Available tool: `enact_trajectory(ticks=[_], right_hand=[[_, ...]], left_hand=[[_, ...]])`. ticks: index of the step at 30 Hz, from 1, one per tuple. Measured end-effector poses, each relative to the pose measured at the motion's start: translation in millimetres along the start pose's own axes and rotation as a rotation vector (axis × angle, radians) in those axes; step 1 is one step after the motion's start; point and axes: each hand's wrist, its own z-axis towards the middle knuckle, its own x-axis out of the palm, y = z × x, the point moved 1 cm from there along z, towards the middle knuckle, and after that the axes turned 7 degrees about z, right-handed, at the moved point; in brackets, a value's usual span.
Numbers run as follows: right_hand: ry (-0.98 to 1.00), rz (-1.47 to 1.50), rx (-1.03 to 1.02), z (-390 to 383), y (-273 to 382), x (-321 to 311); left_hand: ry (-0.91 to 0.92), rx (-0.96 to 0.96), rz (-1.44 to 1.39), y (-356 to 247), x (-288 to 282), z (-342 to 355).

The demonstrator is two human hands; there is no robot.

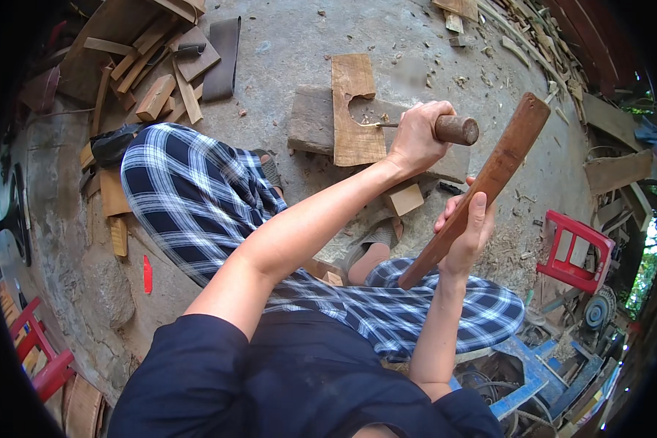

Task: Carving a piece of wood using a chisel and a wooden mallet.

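Observation:
My left hand (pixel 418 135) is wrapped round a chisel (pixel 458 130), whose round wooden handle sticks out on the right. The thin blade reaches left to the rim of a curved cut-out in a light brown board (pixel 358 146). Pale shavings lie at that spot. Beneath the board is a weathered grey wood block (pixel 310 120). My right hand (pixel 469 232) grips a long, flat reddish-brown wooden bar (pixel 495 169) by its lower part. The bar slants up to the right, with its upper end beyond the chisel handle and apart from it.
Scrap wood (pixel 155 98) and a dark belt-like strip (pixel 222 58) lie at the far left. A red plastic stool (pixel 577 252) stands at the right, above a blue metal frame (pixel 536 376). Chips litter the concrete floor (pixel 285 44). My sandalled feet flank the work.

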Motion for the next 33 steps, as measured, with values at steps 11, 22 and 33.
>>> enact_trajectory(ticks=[11, 22, 33], right_hand=[[0.056, -0.006, -0.019, -0.3, 13.5, 9.0], [0.047, -0.369, -0.302, 15.5, 26.3, 20.9], [0.095, -0.296, -0.15, 17.1, 26.9, 17.0]], left_hand=[[-0.012, 0.011, 0.026, 10.1, -2.1, 3.6], [-0.01, -0.007, -0.022, 17.9, 4.5, -2.1], [0.1, -0.072, -0.071, 34.9, -11.2, 6.0]])
